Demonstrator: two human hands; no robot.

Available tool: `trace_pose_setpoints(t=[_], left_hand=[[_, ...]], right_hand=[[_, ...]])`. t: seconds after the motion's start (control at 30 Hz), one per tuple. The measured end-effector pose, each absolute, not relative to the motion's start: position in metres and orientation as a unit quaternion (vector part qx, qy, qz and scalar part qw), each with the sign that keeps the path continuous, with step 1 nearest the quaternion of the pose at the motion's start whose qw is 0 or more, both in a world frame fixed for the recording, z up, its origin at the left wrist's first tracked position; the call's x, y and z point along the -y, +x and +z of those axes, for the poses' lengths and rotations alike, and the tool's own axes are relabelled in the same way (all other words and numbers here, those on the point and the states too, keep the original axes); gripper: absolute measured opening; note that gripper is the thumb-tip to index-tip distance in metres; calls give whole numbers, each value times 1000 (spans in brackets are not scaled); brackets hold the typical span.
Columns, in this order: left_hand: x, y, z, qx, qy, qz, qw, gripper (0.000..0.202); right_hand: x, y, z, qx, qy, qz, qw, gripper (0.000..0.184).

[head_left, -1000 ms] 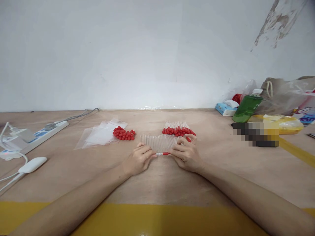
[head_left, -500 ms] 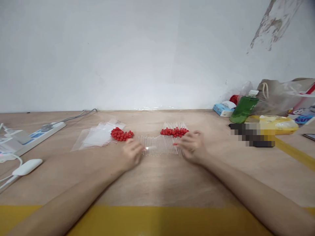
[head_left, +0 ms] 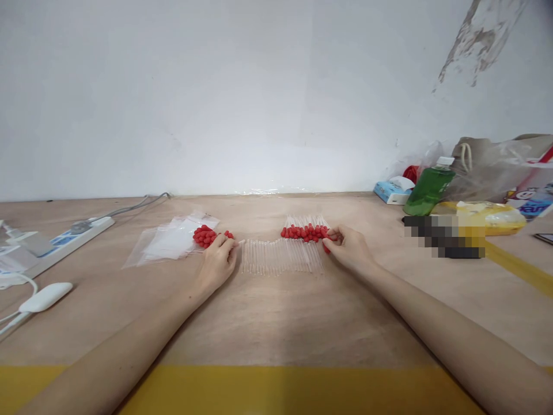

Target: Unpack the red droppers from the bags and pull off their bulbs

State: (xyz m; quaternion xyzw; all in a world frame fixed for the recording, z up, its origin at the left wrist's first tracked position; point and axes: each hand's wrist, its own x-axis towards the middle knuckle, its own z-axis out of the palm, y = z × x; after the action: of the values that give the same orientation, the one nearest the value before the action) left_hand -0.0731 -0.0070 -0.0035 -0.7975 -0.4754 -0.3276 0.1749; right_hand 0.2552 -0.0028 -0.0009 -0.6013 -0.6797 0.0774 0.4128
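Note:
My left hand (head_left: 217, 263) reaches to a small heap of loose red caps (head_left: 204, 236), its fingers pinched together at the heap's right edge. A row of clear glass tubes (head_left: 280, 257) lies side by side on the wooden table (head_left: 276, 323) between my hands. Behind that row is a bunch of tubes with red caps fitted (head_left: 305, 231). My right hand (head_left: 349, 249) rests at the right end of this bunch. Its fingers are closed on a red-capped tube, whose red tip (head_left: 326, 248) shows under the thumb.
Clear plastic bags (head_left: 170, 242) lie left of the caps. A power strip (head_left: 71, 236), cables and a white adapter (head_left: 41, 297) sit at far left. A green bottle (head_left: 427, 187), tissue pack (head_left: 393, 190), yellow packet (head_left: 492, 216) and bags crowd the right. Yellow tape (head_left: 276, 389) edges the near side.
Both hands held one tube with a red cap close in front of me. They have parted and moved away: the left to the loose caps, the right with the capped tube to the finished bunch.

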Motion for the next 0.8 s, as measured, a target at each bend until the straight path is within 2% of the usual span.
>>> trace_pose_setpoints(t=[0.1, 0.23, 0.37, 0.47, 0.67, 0.8], left_hand=[[9, -72, -7, 476, -804, -319, 162, 17], [15, -68, -8, 477, -812, -317, 111, 20], [20, -65, -4, 470, -821, -319, 69, 26], [21, -65, -3, 468, -819, -329, 42, 32], [23, -65, -3, 477, -822, -309, 42, 34], [24, -65, -3, 477, -828, -295, 22, 35]], right_hand=[[3, 249, -1, 703, -600, 45, 379, 13], [6, 243, -1, 724, -605, -7, 330, 15], [5, 248, 2, 699, -623, -37, 349, 25], [-3, 263, 3, 645, -668, -48, 369, 24], [-19, 289, -9, 626, -718, 58, 299, 36], [-20, 290, -15, 649, -700, 86, 285, 35]])
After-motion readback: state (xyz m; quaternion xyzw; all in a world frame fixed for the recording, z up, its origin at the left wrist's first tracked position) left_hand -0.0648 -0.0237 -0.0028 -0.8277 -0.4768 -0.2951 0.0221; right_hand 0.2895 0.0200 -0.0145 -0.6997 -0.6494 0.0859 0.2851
